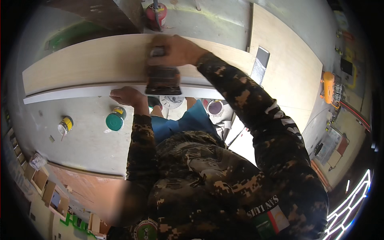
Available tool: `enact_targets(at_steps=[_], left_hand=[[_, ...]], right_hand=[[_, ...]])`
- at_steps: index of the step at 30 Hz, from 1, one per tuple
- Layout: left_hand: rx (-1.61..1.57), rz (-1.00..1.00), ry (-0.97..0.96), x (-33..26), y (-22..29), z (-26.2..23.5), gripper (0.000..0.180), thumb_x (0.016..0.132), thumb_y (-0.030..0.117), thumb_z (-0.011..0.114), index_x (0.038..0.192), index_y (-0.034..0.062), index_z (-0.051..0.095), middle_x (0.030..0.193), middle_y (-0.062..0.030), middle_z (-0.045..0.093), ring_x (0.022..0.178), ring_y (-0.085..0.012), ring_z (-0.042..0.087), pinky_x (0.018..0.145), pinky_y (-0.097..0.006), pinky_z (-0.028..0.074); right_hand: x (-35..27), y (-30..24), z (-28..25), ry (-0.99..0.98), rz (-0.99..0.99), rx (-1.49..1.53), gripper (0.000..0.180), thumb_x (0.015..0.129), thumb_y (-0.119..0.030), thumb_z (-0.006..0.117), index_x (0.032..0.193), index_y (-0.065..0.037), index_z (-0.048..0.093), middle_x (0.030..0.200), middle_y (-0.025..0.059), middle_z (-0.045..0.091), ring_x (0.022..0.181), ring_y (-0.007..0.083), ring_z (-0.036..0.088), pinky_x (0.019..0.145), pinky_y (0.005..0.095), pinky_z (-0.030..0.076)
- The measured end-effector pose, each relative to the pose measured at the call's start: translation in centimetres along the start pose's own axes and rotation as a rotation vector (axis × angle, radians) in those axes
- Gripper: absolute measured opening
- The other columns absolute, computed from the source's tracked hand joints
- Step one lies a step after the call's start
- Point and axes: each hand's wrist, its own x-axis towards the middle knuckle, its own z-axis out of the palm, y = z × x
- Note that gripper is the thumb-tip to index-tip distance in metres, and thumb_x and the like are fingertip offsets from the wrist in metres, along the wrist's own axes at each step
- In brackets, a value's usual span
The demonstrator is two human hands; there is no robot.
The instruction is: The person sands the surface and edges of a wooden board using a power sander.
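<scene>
Right hand [176, 50] is gripping a blurred dark handheld tool [164, 82] over the long pale board [92, 60]. Left hand [130, 96], partly curled, is touching its white near edge; whether it's holding on, I can't tell. 1 green can [116, 120] and 1 yellow can [66, 125] are sitting on the floor [84, 148].

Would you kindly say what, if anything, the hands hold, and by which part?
The right hand holds a dark tool by its upper part; whether the left hand grips the board cannot be told.

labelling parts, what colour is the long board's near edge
The near edge is white, clearest in the head view.
</scene>
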Motion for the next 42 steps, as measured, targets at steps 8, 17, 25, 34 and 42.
enact_targets(at_steps=[8, 17, 25, 34, 42], left_hand=[[0.023, 0.039, -0.016, 5.8, -4.2, -3.1, 0.048, 0.104, 0.043, 0.027, 0.119, 0.0049, 0.051, 0.121, -0.0141, 0.054, 0.1, -0.032, 0.049, 0.09, -0.047, 0.043], [-0.246, 0.127, 0.033, 6.6, -6.2, -2.3, 0.029, 0.097, 0.019, 0.053, 0.068, 0.0137, 0.054, 0.067, 0.0039, 0.046, 0.067, -0.0185, 0.041, 0.065, -0.031, 0.038], [0.193, 0.305, -0.098, 12.2, -10.4, -6.0, 0.04, 0.102, 0.038, 0.032, 0.103, 0.0048, 0.055, 0.103, -0.0117, 0.054, 0.087, -0.0293, 0.046, 0.084, -0.041, 0.042], [-0.1, -0.113, 0.04, 4.7, -6.0, -3.2, 0.034, 0.1, 0.035, 0.037, 0.102, 0.0063, 0.055, 0.101, -0.0083, 0.053, 0.085, -0.0271, 0.045, 0.081, -0.043, 0.042], [-0.11, -0.221, 0.033, -1.9, 0.8, 2.3, 0.038, 0.098, 0.035, 0.039, 0.114, 0.0065, 0.059, 0.113, -0.012, 0.058, 0.095, -0.0311, 0.05, 0.087, -0.049, 0.045]], right_hand=[[-10.6, 4.5, -8.1, -0.166, 0.139, 0.08, 0.042, 0.086, -0.036, 0.077, 0.116, -0.007, 0.069, 0.098, 0.0151, 0.072, 0.09, 0.027, 0.07, 0.086, 0.0361, 0.054], [-17.2, 10.0, -10.7, -0.089, 0.185, 0.093, 0.04, 0.081, -0.032, 0.079, 0.11, -0.006, 0.069, 0.099, 0.0161, 0.071, 0.092, 0.0316, 0.069, 0.085, 0.0387, 0.053], [-9.6, 3.5, -7.4, -0.098, 0.056, 0.076, 0.037, 0.084, -0.034, 0.075, 0.109, -0.008, 0.07, 0.107, 0.0154, 0.07, 0.096, 0.0336, 0.068, 0.088, 0.0402, 0.054], [-20.9, 10.1, -13.1, -0.137, 0.302, 0.033, 0.047, 0.083, -0.03, 0.078, 0.12, -0.004, 0.067, 0.099, 0.0148, 0.072, 0.089, 0.0284, 0.07, 0.084, 0.0367, 0.054], [-23.1, 11.5, -13.1, -0.093, 0.359, 0.022, 0.044, 0.08, -0.034, 0.079, 0.112, -0.004, 0.07, 0.096, 0.0164, 0.074, 0.085, 0.0309, 0.071, 0.082, 0.0374, 0.055]])
